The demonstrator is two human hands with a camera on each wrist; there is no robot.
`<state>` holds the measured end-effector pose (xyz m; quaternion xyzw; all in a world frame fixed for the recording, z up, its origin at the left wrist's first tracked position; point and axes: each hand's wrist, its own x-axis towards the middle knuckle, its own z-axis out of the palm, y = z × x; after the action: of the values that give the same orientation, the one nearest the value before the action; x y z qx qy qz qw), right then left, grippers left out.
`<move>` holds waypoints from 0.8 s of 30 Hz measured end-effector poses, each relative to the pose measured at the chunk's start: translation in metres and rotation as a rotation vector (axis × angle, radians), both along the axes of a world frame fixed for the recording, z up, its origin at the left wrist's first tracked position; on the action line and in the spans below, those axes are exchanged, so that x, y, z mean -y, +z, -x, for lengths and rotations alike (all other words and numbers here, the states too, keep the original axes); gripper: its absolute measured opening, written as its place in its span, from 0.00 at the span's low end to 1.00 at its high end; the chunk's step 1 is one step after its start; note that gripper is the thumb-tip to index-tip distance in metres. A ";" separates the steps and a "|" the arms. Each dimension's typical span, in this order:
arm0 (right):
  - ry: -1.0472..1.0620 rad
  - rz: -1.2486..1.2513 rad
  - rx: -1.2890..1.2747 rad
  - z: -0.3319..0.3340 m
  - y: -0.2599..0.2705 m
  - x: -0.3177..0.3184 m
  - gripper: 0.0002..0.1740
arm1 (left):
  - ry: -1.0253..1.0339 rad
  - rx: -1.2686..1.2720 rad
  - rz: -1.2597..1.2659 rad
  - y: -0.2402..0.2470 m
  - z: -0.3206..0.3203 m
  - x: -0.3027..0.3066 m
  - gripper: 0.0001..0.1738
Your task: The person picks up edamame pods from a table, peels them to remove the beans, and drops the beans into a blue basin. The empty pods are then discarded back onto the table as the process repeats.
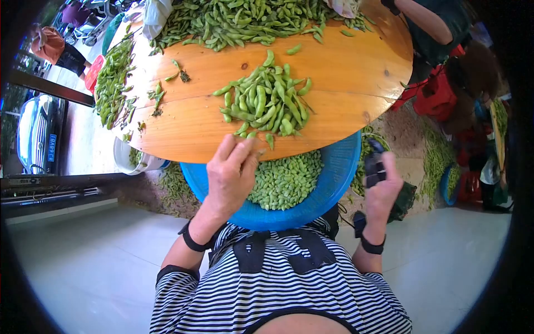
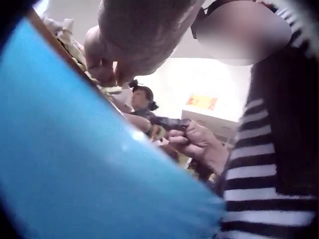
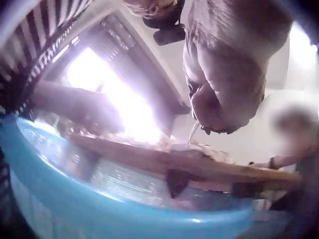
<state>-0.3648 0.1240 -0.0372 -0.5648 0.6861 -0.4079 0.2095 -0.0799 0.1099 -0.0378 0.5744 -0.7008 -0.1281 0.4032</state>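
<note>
Over the near edge of the wooden table (image 1: 183,125), my left hand (image 1: 231,172) has its fingers bent and drawn together, pinching an edamame pod (image 1: 252,134) at the fingertips. Just beyond lies a small heap of edamame pods (image 1: 261,100). Out to the right, past the basin, my right hand (image 1: 384,192) grips a black object (image 1: 374,166) whose kind I cannot tell. In the left wrist view its fingers (image 2: 197,142) curl below that dark shape. A blue basin (image 1: 342,172) holding shelled green beans (image 1: 286,181) sits below the table edge, against my lap.
A large pile of pods (image 1: 233,22) covers the table's far side, with more pods (image 1: 114,83) along its left edge. A white bucket (image 1: 125,158) stands below on the left. Another person's arm (image 1: 425,19) reaches in at the far right, near red plastic stools (image 1: 436,94).
</note>
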 end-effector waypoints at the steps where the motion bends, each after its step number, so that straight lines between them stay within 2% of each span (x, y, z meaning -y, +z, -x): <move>1: -0.048 0.045 -0.160 0.012 0.000 0.003 0.11 | 0.003 -0.003 -0.002 -0.001 -0.002 0.003 0.12; 3: -0.132 0.082 -0.439 0.036 -0.001 0.004 0.20 | 0.080 0.120 -0.107 -0.004 -0.005 0.006 0.11; 6: -0.119 0.073 -0.415 0.043 0.001 -0.002 0.22 | 0.051 0.119 -0.033 -0.012 -0.005 0.008 0.11; 9: 0.088 0.011 -0.211 0.011 0.011 -0.006 0.22 | 0.058 0.051 0.091 -0.015 -0.004 0.012 0.09; 10: 0.196 -0.100 0.009 -0.005 0.020 -0.006 0.21 | 0.052 0.053 0.092 -0.014 -0.003 0.009 0.09; 11: 0.298 -0.012 0.094 -0.024 0.017 -0.006 0.18 | -0.017 -0.149 -0.094 -0.013 -0.001 0.002 0.07; 12: 0.422 -0.026 0.189 -0.033 0.009 -0.007 0.17 | -0.084 -0.350 -0.282 -0.012 0.001 -0.005 0.05; 14: 0.571 -0.073 0.290 -0.060 0.010 -0.004 0.16 | -0.172 -0.931 -0.703 0.008 0.017 -0.018 0.05; 15: 0.581 -0.101 0.403 -0.072 0.010 -0.004 0.15 | -0.177 -1.042 -0.766 0.010 0.023 -0.020 0.07; 16: 0.590 -0.131 0.518 -0.079 0.009 -0.004 0.14 | -0.174 -1.041 -0.766 0.008 0.027 -0.022 0.07; 17: 0.592 -0.133 0.521 -0.081 0.011 -0.005 0.14 | -0.167 -1.052 -0.752 0.004 0.030 -0.024 0.07; 19: 0.533 -0.396 0.873 -0.081 0.018 -0.004 0.05 | -0.103 -1.023 -0.700 0.006 0.039 -0.026 0.07; 20: 0.530 -0.397 0.869 -0.081 0.018 -0.004 0.05 | -0.106 -1.027 -0.702 0.004 0.041 -0.026 0.07; 22: 0.540 -0.360 0.794 -0.080 0.014 -0.004 0.06 | -0.110 -0.796 -0.490 -0.004 0.044 -0.027 0.06; 24: 0.523 -0.370 0.805 -0.080 0.009 -0.004 0.06 | -0.095 -0.759 -0.452 -0.013 0.047 -0.027 0.06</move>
<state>-0.2850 0.1282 -0.0280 -0.4692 0.4476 -0.3985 0.6486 -0.1266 0.1369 -0.0512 0.5275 -0.4832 -0.4983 0.4899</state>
